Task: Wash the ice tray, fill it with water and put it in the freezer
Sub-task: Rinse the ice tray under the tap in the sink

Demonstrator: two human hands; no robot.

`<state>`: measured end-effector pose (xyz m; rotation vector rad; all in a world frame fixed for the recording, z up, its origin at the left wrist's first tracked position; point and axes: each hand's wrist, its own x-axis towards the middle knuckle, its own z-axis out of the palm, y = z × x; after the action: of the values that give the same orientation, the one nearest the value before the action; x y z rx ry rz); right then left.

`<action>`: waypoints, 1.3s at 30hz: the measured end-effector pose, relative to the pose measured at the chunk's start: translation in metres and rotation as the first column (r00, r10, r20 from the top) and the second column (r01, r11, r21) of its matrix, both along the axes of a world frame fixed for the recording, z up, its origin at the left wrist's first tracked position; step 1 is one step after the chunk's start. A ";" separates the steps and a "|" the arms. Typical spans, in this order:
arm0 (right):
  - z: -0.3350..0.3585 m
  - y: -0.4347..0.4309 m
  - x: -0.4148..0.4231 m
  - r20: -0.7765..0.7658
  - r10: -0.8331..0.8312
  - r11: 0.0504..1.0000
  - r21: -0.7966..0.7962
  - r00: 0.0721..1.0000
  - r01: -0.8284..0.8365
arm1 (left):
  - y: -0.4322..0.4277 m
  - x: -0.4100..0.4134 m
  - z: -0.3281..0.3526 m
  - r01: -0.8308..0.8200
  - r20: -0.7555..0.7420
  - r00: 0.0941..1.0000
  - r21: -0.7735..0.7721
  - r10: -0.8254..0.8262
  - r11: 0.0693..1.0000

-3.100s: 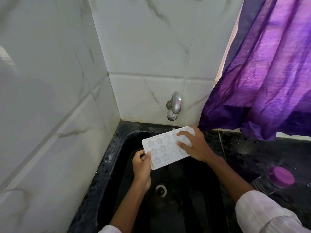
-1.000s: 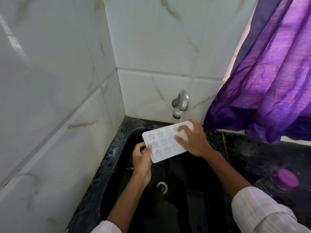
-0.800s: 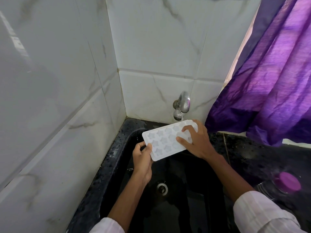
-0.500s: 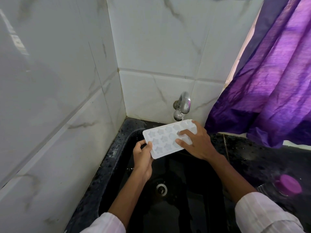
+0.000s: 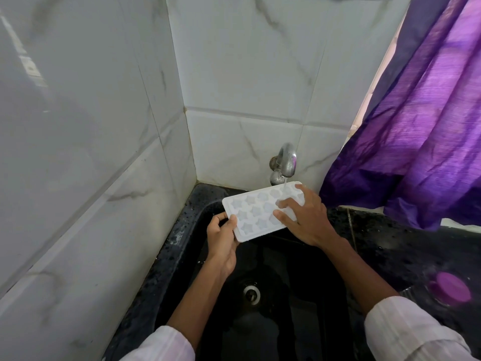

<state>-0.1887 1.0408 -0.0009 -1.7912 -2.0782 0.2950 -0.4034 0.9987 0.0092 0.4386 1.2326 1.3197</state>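
A white ice tray (image 5: pixel 253 212) with star-shaped cups is held tilted over the black sink (image 5: pixel 182 246), under the chrome tap (image 5: pixel 285 162). A thin stream of water falls from the tap onto the tray's far right end. My left hand (image 5: pixel 222 239) grips the tray's near left corner, thumb on top. My right hand (image 5: pixel 305 217) lies on the tray's right half, its fingers pressed into the cups and covering that end.
White marble tiles close the corner on the left and behind. A purple curtain (image 5: pixel 416 126) hangs at the right above the black counter (image 5: pixel 390 243). A container with a purple lid (image 5: pixel 450 287) stands on the counter at the right. The drain (image 5: pixel 251 293) lies below the tray.
My right hand's fingers have shifted back and forth over the cups at the tray's right end. The tray stays under the tap, and my left hand keeps its grip.
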 end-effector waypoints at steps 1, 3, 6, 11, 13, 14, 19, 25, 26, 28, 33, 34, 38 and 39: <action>-0.001 0.000 0.000 0.011 0.002 1.000 0.001 1.000 -0.002 | 0.000 0.000 0.000 0.001 0.003 1.000 0.002 -0.001 1.000; -0.002 0.000 0.000 0.020 0.004 1.000 -0.018 1.000 -0.003 | 0.000 0.000 0.002 0.003 0.002 1.000 0.012 -0.003 1.000; -0.003 0.001 0.003 -0.020 0.011 0.999 -0.041 1.000 -0.012 | -0.001 0.000 0.003 0.009 -0.009 1.000 0.020 -0.009 1.000; 0.000 0.001 0.002 -0.016 0.015 1.000 -0.007 1.000 -0.016 | -0.002 0.000 0.004 0.001 -0.001 1.000 0.017 -0.001 1.000; 0.001 -0.001 0.002 0.012 0.004 1.000 0.009 1.000 -0.004 | -0.003 0.001 0.004 0.001 0.006 1.000 0.019 -0.001 1.000; 0.001 -0.001 0.002 0.019 0.001 1.000 0.016 1.000 -0.001 | -0.004 0.001 0.005 0.002 0.007 1.000 0.021 -0.002 1.000; -0.003 -0.001 -0.001 0.055 0.004 1.000 0.030 0.998 -0.006 | -0.003 0.000 0.005 -0.005 0.007 1.000 0.018 0.005 1.000; 0.005 -0.003 -0.003 0.012 0.027 1.000 0.003 1.000 -0.027 | -0.004 -0.003 0.004 -0.015 0.010 1.000 0.015 0.015 1.000; 0.005 -0.003 -0.003 0.018 0.027 1.000 0.013 0.999 -0.028 | -0.005 -0.003 0.004 -0.016 0.012 1.000 0.015 0.016 1.000; 0.004 -0.003 -0.003 0.025 0.019 0.999 0.032 0.999 -0.020 | -0.006 -0.003 0.003 -0.018 0.016 1.000 0.015 0.018 1.000; 0.001 -0.004 -0.007 0.037 0.000 1.000 0.031 0.999 -0.001 | -0.007 -0.001 0.003 -0.024 0.031 0.999 0.013 0.024 1.000; 0.001 -0.004 -0.007 0.041 0.001 1.000 0.029 0.999 -0.002 | -0.007 -0.001 0.003 -0.027 0.033 0.999 0.014 0.026 1.000; 0.007 -0.003 -0.005 0.010 0.009 1.000 -0.001 1.000 -0.009 | -0.006 -0.002 0.004 -0.034 0.031 0.999 0.018 0.033 0.999; 0.009 -0.003 -0.005 0.006 0.012 1.000 -0.001 1.000 -0.012 | -0.006 -0.002 0.004 -0.036 0.033 0.999 0.020 0.035 0.999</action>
<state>-0.1936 1.0383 0.0083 -1.7827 -2.0945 0.2947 -0.4054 0.9925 0.0134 0.4100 1.2054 1.3656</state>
